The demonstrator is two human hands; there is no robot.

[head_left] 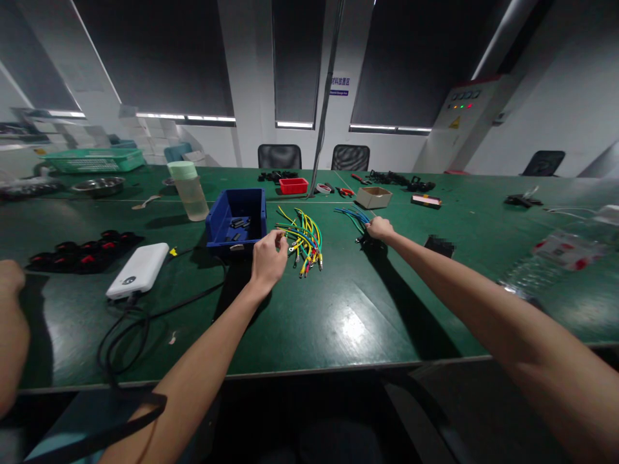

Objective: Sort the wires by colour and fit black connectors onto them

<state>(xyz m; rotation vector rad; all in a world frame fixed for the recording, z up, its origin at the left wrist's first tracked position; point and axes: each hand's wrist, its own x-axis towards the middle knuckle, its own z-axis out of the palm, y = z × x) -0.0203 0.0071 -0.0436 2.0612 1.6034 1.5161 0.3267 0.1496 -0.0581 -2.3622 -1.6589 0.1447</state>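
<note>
A pile of yellow-green wires with metal ring terminals lies in the middle of the green table. At its left side my left hand is closed in a pinch, with a yellow-green wire at the fingertips. Farther right, a smaller bundle of blue wires fans out to the left. My right hand is closed on the right end of that bundle, and its fingers are partly hidden. Just behind my left hand stands a blue bin with several small dark pieces inside.
A white power bank with a black cable lies at left, near a black tray. Behind are a bottle, a red bin and a cardboard box. A plastic bottle lies right. Another person's arm shows at far left.
</note>
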